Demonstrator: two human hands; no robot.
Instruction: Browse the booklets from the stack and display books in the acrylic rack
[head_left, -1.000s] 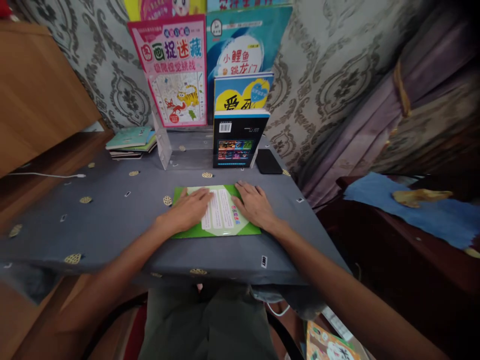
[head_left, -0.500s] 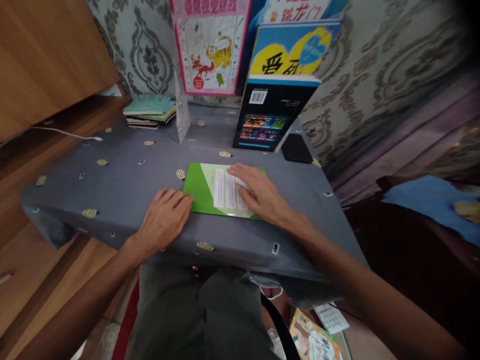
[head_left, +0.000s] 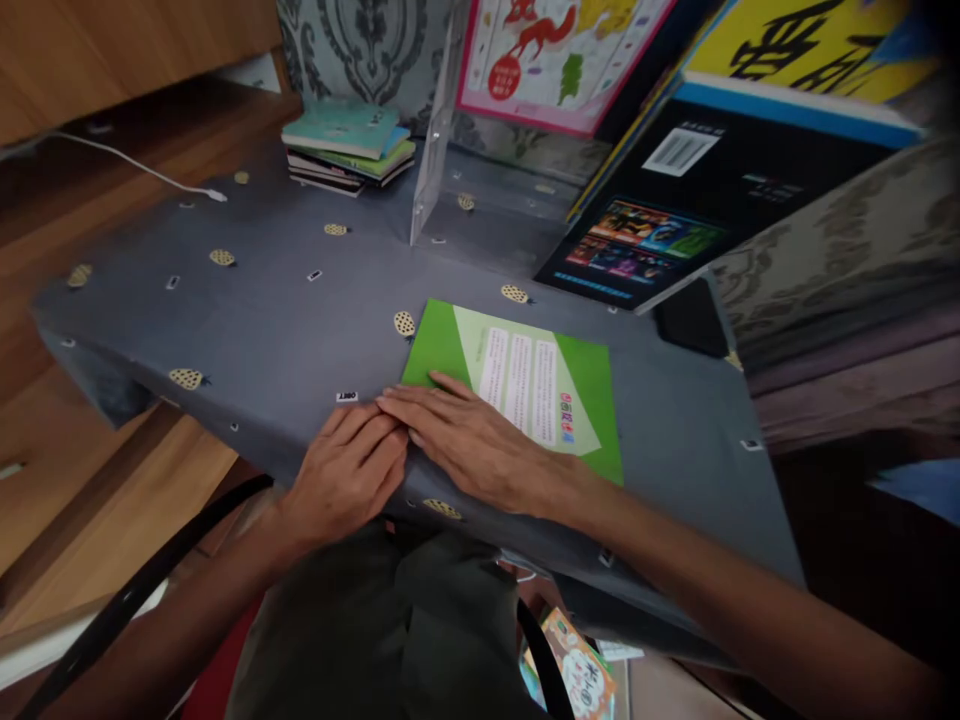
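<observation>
A green booklet [head_left: 446, 340], with white text panels on its upward face, lies flat on the dark grey tablecloth. My left hand [head_left: 349, 465] rests at the near left corner of the booklet, its fingers bent and closed together. What those fingers hold, if anything, is hidden. Across the booklet's near edge lies my right hand [head_left: 480, 440], palm down with fingers stretched out. Its fingertips touch the fingers of my left hand, and together the hands cover that corner.
A clear stand [head_left: 431, 180] holds upright books, among them a black-backed book [head_left: 645, 210]. Behind it to the left is a stack of thin books [head_left: 345, 145]. A dark flat object [head_left: 694, 315] lies at right, and a white cable [head_left: 161, 175] at far left.
My right hand has slid left and toward me, from the booklet's right part to my left hand. The view has shifted, and more of the booklet's text shows.
</observation>
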